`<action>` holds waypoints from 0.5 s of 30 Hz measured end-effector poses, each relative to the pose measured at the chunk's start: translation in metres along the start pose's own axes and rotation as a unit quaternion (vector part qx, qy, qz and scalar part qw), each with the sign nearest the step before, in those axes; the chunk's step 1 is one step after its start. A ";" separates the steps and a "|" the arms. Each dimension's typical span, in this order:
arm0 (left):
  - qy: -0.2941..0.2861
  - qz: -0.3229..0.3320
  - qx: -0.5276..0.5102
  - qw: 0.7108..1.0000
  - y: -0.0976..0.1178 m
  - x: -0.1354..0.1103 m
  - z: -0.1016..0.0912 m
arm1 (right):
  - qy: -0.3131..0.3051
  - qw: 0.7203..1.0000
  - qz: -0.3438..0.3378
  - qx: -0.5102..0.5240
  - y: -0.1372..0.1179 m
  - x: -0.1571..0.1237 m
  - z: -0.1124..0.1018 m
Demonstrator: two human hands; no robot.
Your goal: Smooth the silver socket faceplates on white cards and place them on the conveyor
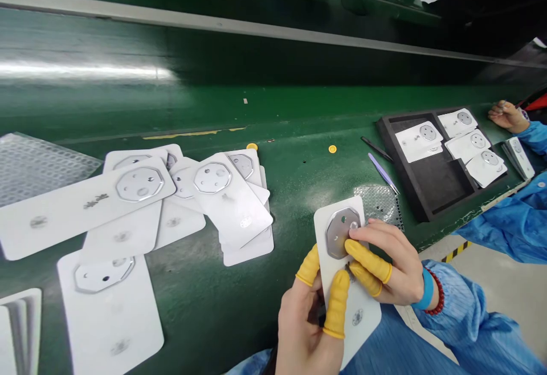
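White panel w/ octagonal metal plate: nr side, L of black tray, edges held in grip of L hand. R hand touches plate; can't tell if it's pinching anything. Purple tweezers just L of tray; other panels well L of it, on counter.

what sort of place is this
Probably a factory or workshop production area: many near-identical white panels lie overlapping on a green bench, a dark compartmented tray holds more, and yellow finger cots are being worn.
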State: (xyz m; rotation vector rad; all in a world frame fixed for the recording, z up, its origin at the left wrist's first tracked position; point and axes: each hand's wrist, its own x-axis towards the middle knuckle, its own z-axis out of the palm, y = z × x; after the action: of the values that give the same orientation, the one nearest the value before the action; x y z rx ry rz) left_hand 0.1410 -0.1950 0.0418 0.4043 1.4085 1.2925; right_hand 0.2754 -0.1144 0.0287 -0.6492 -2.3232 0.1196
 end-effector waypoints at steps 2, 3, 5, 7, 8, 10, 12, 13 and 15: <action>0.019 0.018 0.005 1.000 -0.005 -0.001 0.000 | -0.014 1.000 -0.012 0.000 -0.001 0.000 0.002; 0.022 0.024 0.004 0.999 -0.007 -0.001 -0.001 | -0.021 1.000 -0.019 0.004 -0.001 0.000 0.003; 0.017 0.030 -0.003 0.999 -0.008 0.000 -0.001 | -0.024 0.999 -0.024 0.018 -0.002 -0.002 0.005; 0.004 0.023 -0.017 1.000 -0.007 0.004 -0.001 | -0.020 0.999 -0.014 0.035 -0.003 -0.004 0.008; -0.008 0.012 -0.025 1.000 -0.007 0.007 -0.002 | -0.019 0.999 -0.008 0.045 -0.004 -0.005 0.009; -0.034 -0.020 -0.045 0.998 -0.005 0.014 -0.005 | -0.030 0.997 0.006 0.075 -0.002 -0.005 0.011; -0.044 -0.047 -0.060 0.996 -0.003 0.024 -0.011 | -0.042 0.991 0.018 0.128 0.005 -0.002 0.015; -0.031 -0.048 -0.066 0.996 -0.002 0.029 -0.015 | -0.039 0.987 0.036 0.149 0.013 0.002 0.019; 0.031 -0.022 -0.081 0.996 0.002 0.038 -0.025 | -0.026 0.983 0.105 0.150 0.035 0.015 0.034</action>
State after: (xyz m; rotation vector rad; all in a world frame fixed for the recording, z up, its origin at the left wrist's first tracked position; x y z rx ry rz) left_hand 0.1067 -0.1753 0.0191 0.2248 1.3460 1.3819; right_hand 0.2584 -0.0734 0.0036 -0.7403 -2.2171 0.5770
